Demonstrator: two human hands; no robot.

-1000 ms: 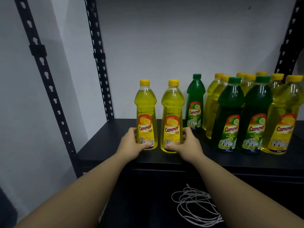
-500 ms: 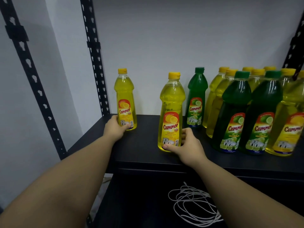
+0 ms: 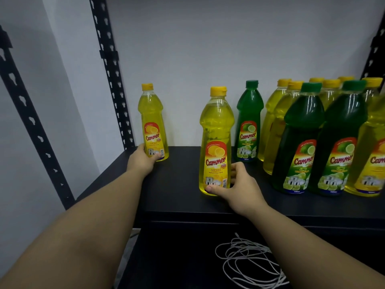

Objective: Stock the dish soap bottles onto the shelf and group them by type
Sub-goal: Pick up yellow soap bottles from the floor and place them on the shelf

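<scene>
1. The fingers of the left hand (image 3: 141, 160) are curled round the base of a lemon dish soap bottle (image 3: 153, 124) at the back left of the shelf (image 3: 183, 170), close to the wall.
2. The right hand (image 3: 235, 187) grips a second lemon bottle (image 3: 215, 142) near the shelf's front edge, thumb across the bottom of the label, fingers wrapped behind.
3. Both bottles stand upright, well apart from each other.
4. They look full, so I'd judge them fairly heavy for their size. The smooth plastic could be slippery, and the tall narrow shape seems tippy. A hold low down, or at the waist, should keep them steady.
5. Each is clear plastic with yellow liquid, a yellow cap and a red and yellow "Cammer" label.
6. To the right stands a lime bottle (image 3: 249, 122) in green, then a mixed cluster of green and yellow bottles (image 3: 325, 138), not yet sorted.
7. Below lies a coil of white cord (image 3: 248, 265).
</scene>
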